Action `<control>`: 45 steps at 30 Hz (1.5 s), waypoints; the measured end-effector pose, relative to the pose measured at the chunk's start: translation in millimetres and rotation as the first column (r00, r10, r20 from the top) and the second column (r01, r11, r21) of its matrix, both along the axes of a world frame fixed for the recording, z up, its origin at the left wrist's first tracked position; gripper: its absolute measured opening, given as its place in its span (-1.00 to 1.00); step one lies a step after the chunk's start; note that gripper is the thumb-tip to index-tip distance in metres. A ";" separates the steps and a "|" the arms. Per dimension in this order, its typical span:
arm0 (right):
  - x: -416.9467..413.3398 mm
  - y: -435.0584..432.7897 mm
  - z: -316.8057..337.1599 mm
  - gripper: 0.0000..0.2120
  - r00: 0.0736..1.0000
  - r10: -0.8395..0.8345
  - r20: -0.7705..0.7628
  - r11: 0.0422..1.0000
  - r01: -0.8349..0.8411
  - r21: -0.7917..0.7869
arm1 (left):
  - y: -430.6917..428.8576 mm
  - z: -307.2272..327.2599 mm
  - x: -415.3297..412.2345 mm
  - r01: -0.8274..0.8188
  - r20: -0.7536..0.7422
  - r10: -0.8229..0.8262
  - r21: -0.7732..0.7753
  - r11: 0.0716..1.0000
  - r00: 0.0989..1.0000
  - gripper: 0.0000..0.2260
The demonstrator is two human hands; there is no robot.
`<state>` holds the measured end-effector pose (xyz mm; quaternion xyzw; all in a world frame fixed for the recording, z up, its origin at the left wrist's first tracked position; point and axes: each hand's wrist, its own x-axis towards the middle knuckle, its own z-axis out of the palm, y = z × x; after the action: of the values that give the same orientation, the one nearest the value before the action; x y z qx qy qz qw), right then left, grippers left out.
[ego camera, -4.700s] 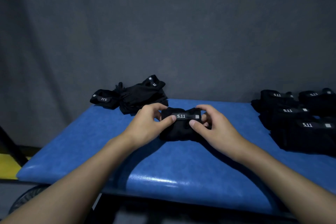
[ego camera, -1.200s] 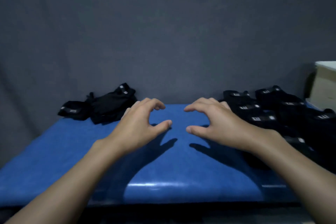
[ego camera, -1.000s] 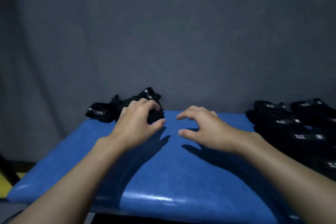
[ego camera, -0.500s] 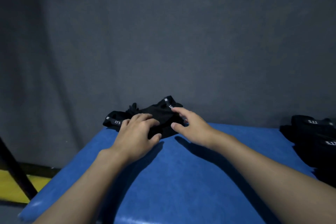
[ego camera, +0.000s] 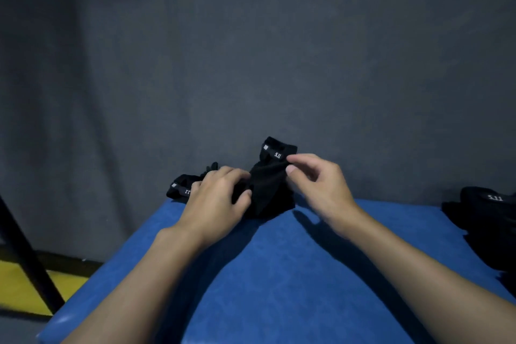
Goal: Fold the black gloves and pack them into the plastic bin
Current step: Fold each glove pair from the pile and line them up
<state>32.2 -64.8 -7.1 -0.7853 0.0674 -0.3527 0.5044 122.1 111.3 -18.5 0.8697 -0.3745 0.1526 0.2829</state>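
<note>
In the head view, a raised glove (ego camera: 269, 190) was seen just above the middle of the frame, at the far edge of the blue table (ego camera: 279, 288) and close against the grey wall (ego camera: 279, 64). It was held between the two hands, which were set apart on either side of it. Its upper part, just under the labelled cuff (ego camera: 276, 151), was pinched between thumb and forefinger of the right hand (ego camera: 321, 187), to its right. Its lower part was gripped by the left hand (ego camera: 217, 204), fingers curled over the dark cloth and the thumb pressed against it; how much was caught under the palm could not be told. The glove's long axis was stood nearly upright, tilted slightly toward the upper right, cuff uppermost and the lower end bunched on the table. The cuff end was thus nearer the right hand, the bunched end nearer the left. A second glove (ego camera: 181, 190) was lying flat left of the left hand, partly hidden beneath it. Folded gloves (ego camera: 485, 218) were heaped at the right edge of the frame, well apart from both hands. The plastic bin was not shown. The coming move was judged to be a laying-flat toward the bare lower middle of the table, for which the cuff would have to be brought down by the right hand while the lower end was steadied by the left.
</note>
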 end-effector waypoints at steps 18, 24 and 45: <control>-105.7 -48.0 8.1 -0.62 0.995 0.094 -0.009 0.956 -0.088 0.280 | -64.4 25.5 -65.7 0.166 -0.390 -0.439 -0.566 0.807 0.809 -0.96; -113.0 -59.9 12.7 -0.88 0.999 -0.021 -0.028 0.995 0.024 0.101 | -74.6 29.7 -76.7 0.217 -0.298 -0.468 -0.602 0.769 0.832 -0.97; -155.8 -78.4 -6.3 -0.74 0.847 -0.204 -0.491 0.905 -0.029 -0.425 | -65.4 7.8 -79.7 0.339 -0.366 -0.466 -0.360 0.869 0.806 -0.89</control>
<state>-123.6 -143.1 -13.4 -0.9364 0.1621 -0.1542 0.2705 42.4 45.9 -10.8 0.7321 -0.4526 -0.0618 0.5053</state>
